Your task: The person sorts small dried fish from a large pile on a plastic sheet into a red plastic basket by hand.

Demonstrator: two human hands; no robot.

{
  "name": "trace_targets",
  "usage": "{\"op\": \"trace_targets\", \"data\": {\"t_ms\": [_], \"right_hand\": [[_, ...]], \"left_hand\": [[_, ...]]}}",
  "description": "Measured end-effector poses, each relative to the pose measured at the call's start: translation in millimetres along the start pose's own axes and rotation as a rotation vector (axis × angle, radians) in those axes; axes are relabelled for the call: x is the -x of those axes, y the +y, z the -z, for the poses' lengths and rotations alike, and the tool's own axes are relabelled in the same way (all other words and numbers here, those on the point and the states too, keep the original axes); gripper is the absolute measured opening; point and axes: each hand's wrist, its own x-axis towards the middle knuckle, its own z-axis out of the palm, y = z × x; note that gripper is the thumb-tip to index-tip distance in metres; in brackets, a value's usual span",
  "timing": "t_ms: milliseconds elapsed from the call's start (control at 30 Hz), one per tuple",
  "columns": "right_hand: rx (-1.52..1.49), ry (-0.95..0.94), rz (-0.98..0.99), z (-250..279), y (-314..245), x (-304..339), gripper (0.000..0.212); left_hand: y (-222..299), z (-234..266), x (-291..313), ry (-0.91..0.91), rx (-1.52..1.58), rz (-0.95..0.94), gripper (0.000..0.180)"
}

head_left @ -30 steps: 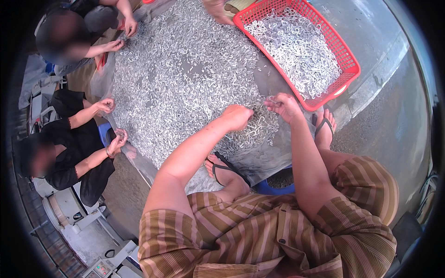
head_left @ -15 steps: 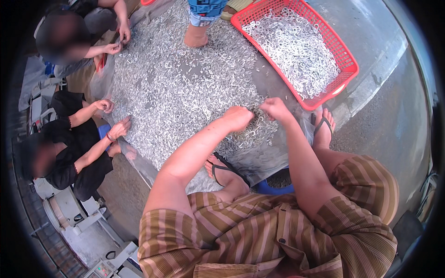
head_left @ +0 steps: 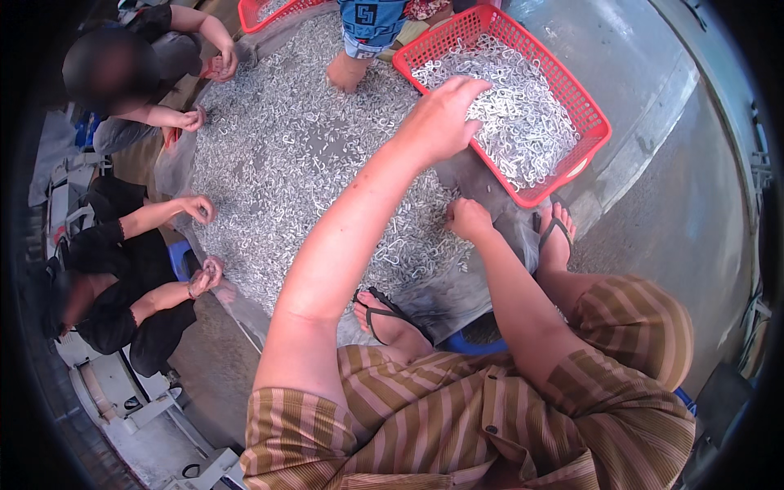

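My left hand [head_left: 445, 118] reaches over the near left rim of a red plastic basket [head_left: 592, 135], thumb and fingers apart, and nothing shows in it. Inside the basket lie many pale S-shaped hooks [head_left: 523, 114]. Lower down, my right hand [head_left: 469, 220] is closed at the right edge of a broad pile of small silvery pieces [head_left: 302, 188]; whatever its fingertips pinch is hidden. Several S-shaped hooks [head_left: 400, 245] are mixed into the pile close to my hands. The pile rests on a translucent plastic sheet [head_left: 441, 298].
Two co-workers sit to the left, with hands [head_left: 204, 278] near the pile's edge. Another person's hand [head_left: 347, 72] touches the pile at the top. A second red basket [head_left: 265, 16] stands beyond. My sandalled foot [head_left: 384, 318] is beside the sheet; pale machine parts [head_left: 122, 392] stand lower left.
My left hand has risen from the pile up to the basket, and its fingers have opened. My right hand has moved slightly down and left, staying by the pile. The co-workers' hands have shifted.
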Motion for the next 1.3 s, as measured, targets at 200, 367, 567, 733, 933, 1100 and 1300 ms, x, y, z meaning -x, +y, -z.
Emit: {"op": "trace_targets", "data": {"t_ms": [200,367,567,733,933,1100,1300], "right_hand": [[-0.214,-0.123,-0.003,8,10,-10,0.027],[-0.013,-0.062,0.086,5,2,10,0.026],[-0.062,-0.095,0.097,-2,14,-2,0.022],[-0.688,-0.135,0.08,5,18,-14,0.014],[-1.24,-0.319,-0.089,24,20,-21,0.012],[-1.463,-0.245,-0.076,30,-5,-21,0.012],[-1.239,-0.008,-0.15,53,-16,-66,0.012]], "left_hand": [[-28,31,35,-0.098,-0.071,0.122,0.033],[-45,82,101,-0.311,-0.273,0.338,0.028],[-39,121,183,-0.608,-0.387,0.555,0.028],[-78,107,247,-0.398,-0.211,0.789,0.03],[-133,55,279,-0.07,-0.289,0.834,0.046],[-143,34,276,-0.145,-0.397,0.907,0.055],[-90,6,262,-0.235,-0.029,0.728,0.043]]}}
